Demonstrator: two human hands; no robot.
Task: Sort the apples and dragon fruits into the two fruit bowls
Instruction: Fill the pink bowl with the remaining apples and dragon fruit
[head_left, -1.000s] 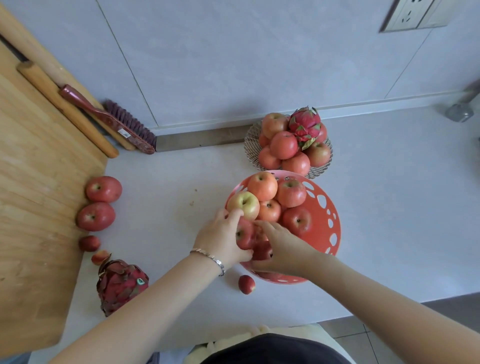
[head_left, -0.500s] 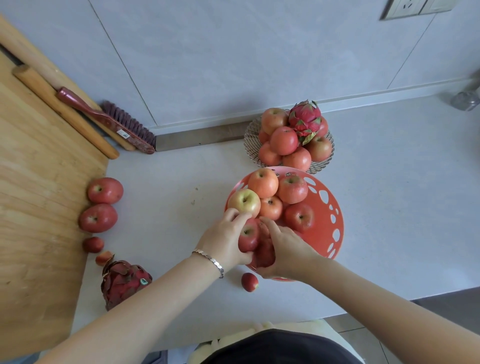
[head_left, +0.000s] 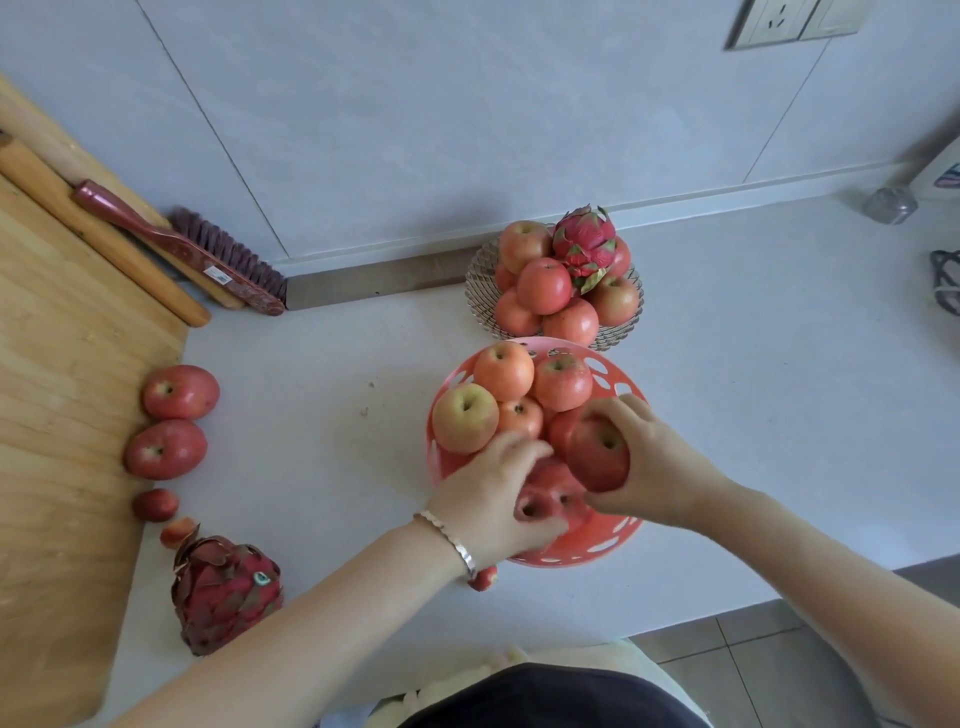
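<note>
Over the red bowl (head_left: 618, 540), right hand (head_left: 654, 467) has just lifted a dark apple (head_left: 597, 454), fingers clenched around it; left hand (head_left: 493, 499) now grips a small apple (head_left: 532, 508). Sorting continues.

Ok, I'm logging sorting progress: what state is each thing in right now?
Red perforated plastic bowl: holds apples only.
Woven wire bowl: apples with one pink dragon fruit on top.
Dark dragon fruit: loose on counter.
Right hand: gripping red apple.
Left hand: on small apple.
</note>
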